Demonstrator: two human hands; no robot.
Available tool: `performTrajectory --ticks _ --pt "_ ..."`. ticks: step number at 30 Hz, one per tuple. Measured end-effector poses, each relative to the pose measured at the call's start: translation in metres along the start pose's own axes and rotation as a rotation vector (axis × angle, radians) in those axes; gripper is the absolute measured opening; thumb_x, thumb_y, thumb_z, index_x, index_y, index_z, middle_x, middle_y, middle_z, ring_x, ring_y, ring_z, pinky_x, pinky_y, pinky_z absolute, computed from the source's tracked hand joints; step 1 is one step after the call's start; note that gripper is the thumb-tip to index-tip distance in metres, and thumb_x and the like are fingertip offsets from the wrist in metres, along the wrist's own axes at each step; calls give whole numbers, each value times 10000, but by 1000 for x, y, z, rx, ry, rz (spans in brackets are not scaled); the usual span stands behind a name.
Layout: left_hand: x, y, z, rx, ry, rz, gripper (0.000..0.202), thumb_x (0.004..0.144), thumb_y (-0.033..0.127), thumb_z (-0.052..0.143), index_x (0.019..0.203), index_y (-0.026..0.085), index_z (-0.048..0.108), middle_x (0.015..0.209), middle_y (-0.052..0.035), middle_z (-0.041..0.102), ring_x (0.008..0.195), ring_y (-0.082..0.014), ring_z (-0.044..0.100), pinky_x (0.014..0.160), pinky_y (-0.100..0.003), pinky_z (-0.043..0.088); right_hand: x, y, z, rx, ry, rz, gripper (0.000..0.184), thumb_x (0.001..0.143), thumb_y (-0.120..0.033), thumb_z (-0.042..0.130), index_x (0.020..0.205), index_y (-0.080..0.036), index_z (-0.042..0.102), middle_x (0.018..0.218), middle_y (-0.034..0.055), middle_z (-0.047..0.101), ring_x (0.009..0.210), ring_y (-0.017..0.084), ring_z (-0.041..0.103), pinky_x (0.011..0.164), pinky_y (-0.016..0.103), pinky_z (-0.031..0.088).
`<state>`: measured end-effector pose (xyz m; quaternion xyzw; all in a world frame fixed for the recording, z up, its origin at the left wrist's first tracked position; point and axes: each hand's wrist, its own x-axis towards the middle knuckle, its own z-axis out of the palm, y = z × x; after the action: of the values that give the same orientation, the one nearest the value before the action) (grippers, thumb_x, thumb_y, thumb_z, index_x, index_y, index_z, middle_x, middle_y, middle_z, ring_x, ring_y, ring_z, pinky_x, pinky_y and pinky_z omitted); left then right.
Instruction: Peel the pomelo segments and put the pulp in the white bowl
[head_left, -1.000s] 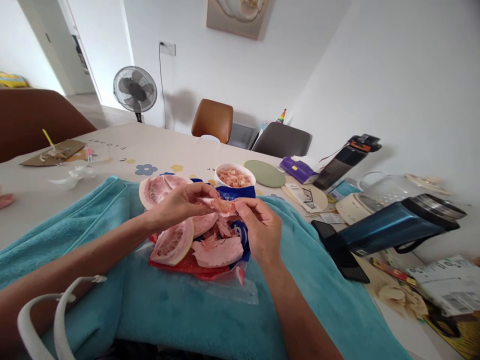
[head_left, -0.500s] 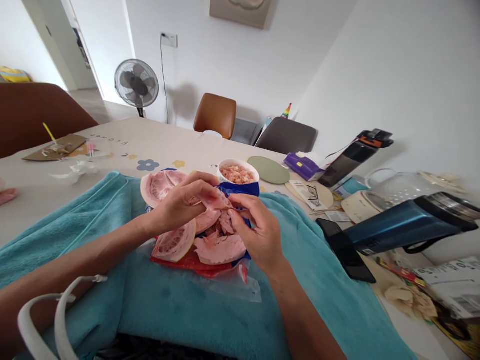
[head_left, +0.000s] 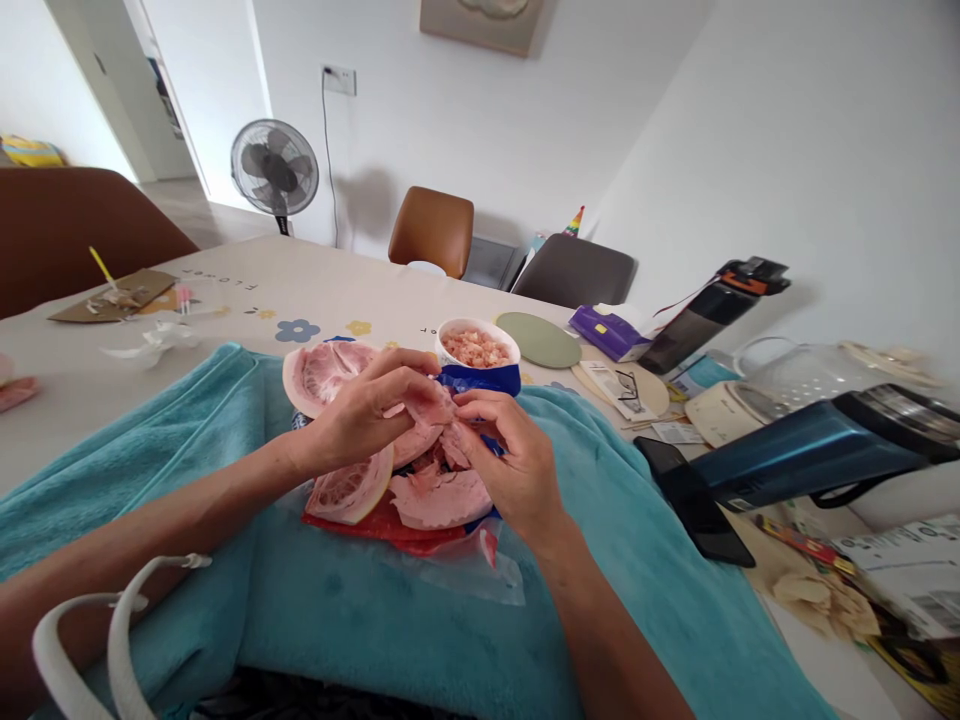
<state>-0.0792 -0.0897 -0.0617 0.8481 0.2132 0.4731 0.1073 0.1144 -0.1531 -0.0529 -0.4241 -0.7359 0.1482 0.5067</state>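
Over the blue towel [head_left: 360, 620] on the person's lap, both hands work on one pink piece of pomelo [head_left: 429, 408]. The left hand [head_left: 360, 415] is curled around the piece and pinches its thin skin with finger and thumb. The right hand [head_left: 517, 465] pinches the other end, just beside the left one. The piece hangs right above a pile of pink peels [head_left: 439, 495] and a cut rind [head_left: 349, 485], which lie on a red and blue plastic bag [head_left: 420, 538] on the towel. A second rind [head_left: 322, 370] lies behind the left hand. A white bowl [head_left: 478, 349] with small bits of fruit stands just behind the hands on the worktop [head_left: 300, 290]. The fruit looks wet and soft, so I think it could slip out of the fingers and drop on the towel, or break into crumbs if the hands pull too hard. Juice could drip past the bag and wet the towel. A black phone [head_left: 694, 500] and a dark blue kettle [head_left: 817, 450] lie near the right arm, so an elbow could bump them. The tablecloth has small flowers and some printed letters, upside down from this side; one word looks like "FLOWER", but I cannot be sure. The papers on the right have print too small to read.
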Motion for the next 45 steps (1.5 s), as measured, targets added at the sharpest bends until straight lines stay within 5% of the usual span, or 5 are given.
performTrajectory --ticks 13,21,31,40,45 --pt "3 2 0 -279 -51 -284 320 680 -17 554 903 195 642 1096 -61 668 1125 -199 599 973 -349 478 6 -8 2 473 103 591 134 754 -313 657 699 -192 641 919 40 717 697 141 623 616 281 516" --pt "4 6 -2 -588 -207 -531 183 749 203 719 927 172 692 1001 -66 709 924 -186 666 773 -278 527 4 3 4 33 218 397 49 708 -195 564 660 -206 570 825 31 690 735 168 639 645 292 513" --pt "6 -2 -2 -857 -104 -880 313 644 230 817 924 181 688 852 -20 742 798 -174 700 738 -286 535 11 5 -14 325 312 442 149 787 -340 654 789 -191 652 692 4 664 641 154 649 548 279 555" --pt "7 -2 0 -806 -58 -909 228 644 282 830 794 181 691 743 9 682 700 -116 621 670 -233 496 91 50 -47 117 430 305 51 713 -227 624 738 -182 618 625 -30 583 539 109 572 440 223 486" --pt "10 1 0 -891 -55 -894 211 733 350 767 795 170 675 792 -16 672 754 -126 627 710 -248 506 123 98 -37 -61 198 431 105 655 -171 575 713 -155 661 621 1 631 572 141 588 489 261 485"
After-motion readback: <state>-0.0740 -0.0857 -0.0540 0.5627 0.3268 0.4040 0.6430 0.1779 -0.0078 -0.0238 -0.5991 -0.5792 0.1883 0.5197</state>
